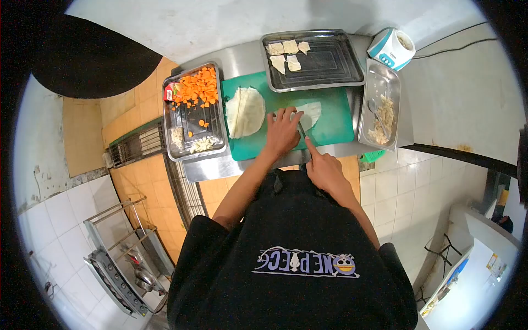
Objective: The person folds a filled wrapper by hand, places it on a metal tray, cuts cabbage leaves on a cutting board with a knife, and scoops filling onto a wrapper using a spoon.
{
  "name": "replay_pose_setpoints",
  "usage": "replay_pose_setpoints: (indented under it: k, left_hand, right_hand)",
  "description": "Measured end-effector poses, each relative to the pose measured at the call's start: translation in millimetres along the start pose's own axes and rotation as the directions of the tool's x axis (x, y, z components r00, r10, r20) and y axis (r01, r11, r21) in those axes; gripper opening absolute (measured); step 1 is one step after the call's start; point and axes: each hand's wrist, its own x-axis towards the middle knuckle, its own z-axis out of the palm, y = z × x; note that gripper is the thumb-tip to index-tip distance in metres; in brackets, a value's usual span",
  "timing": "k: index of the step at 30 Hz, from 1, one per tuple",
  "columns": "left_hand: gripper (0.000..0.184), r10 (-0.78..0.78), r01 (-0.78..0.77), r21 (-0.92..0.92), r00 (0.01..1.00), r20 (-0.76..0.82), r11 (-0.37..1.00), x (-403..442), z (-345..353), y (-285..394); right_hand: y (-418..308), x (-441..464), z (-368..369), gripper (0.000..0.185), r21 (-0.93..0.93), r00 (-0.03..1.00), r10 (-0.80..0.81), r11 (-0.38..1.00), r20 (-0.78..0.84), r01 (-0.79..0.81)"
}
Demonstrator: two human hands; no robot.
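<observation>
My right hand [325, 169] grips a knife [301, 131], its index finger stretched along the tool. The blade lies at the edge of a thin pale dough sheet [312, 114] on a green cutting board [338, 129]. My left hand [283, 133] rests on the board and the near side of that sheet, fingers spread and pressing down, right beside the blade. Part of the sheet is hidden under the fingers. To the left sits a stack of round, pale dough sheets [247, 113], the top one partly folded.
A dark tray [341, 69] behind the board bears several cut dough pieces [290, 47]. Left stands a tray [221, 140] with chopped carrots [199, 85]. On the right is a metal pan [374, 82] with a spoon and pale shredded food [386, 113], beside a white-and-blue appliance [391, 48].
</observation>
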Motion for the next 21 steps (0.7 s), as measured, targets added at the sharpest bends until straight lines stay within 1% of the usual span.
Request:
replay_pose_setpoints:
  k: [1,2,4,5,7,11,13,18,20,21]
  left_hand:
    - [0.059,0.029,-0.028,-0.026,0.999,0.036,0.999,6,-1,-3]
    - [0.059,0.029,-0.028,-0.025,0.999,0.038,0.999,11,-1,-5]
    - [0.048,0.054,-0.047,-0.077,0.995,0.086,0.996,19,1,-9]
    - [0.048,0.054,-0.048,-0.078,0.995,0.087,0.996,22,1,-12]
    - [0.051,0.062,-0.059,-0.02,0.977,0.206,0.998,26,-2,-19]
    - [0.055,0.065,-0.067,-0.003,0.965,0.254,0.998,29,-2,-26]
    - [0.061,0.013,-0.006,-0.02,0.93,0.368,1.0,34,-4,-26]
    - [0.059,-0.018,0.041,-0.048,0.913,0.407,0.998,35,-11,-24]
    - [0.059,-0.024,0.051,-0.053,0.911,0.412,0.997,36,-13,-23]
    - [0.059,-0.025,0.051,-0.052,0.911,0.411,0.997,35,-14,-23]
  right_hand:
    - [0,1,1,0.07,-0.013,1.0,0.001,1.0,-0.005,-0.001]
    - [1,2,2,0.07,-0.025,1.0,0.002,1.0,-0.01,-0.002]
    - [4,2,6,0.071,-0.015,0.999,-0.016,1.0,-0.035,0.016]
    - [6,1,8,0.072,-0.005,0.997,-0.035,0.999,-0.062,0.034]
    - [6,2,7,0.072,-0.005,0.998,-0.027,1.0,-0.057,0.026]
    - [5,3,6,0.072,0.001,0.999,-0.016,1.0,-0.041,0.016]
    - [2,0,3,0.071,-0.005,1.0,-0.005,1.0,-0.026,0.005]
    - [-5,-13,-11,0.071,-0.034,1.0,0.009,0.999,0.013,-0.009]
    - [-7,-17,-20,0.068,-0.02,0.992,0.054,0.998,0.113,-0.052]
    - [-8,-18,-23,0.068,-0.02,0.992,0.053,0.998,0.111,-0.052]
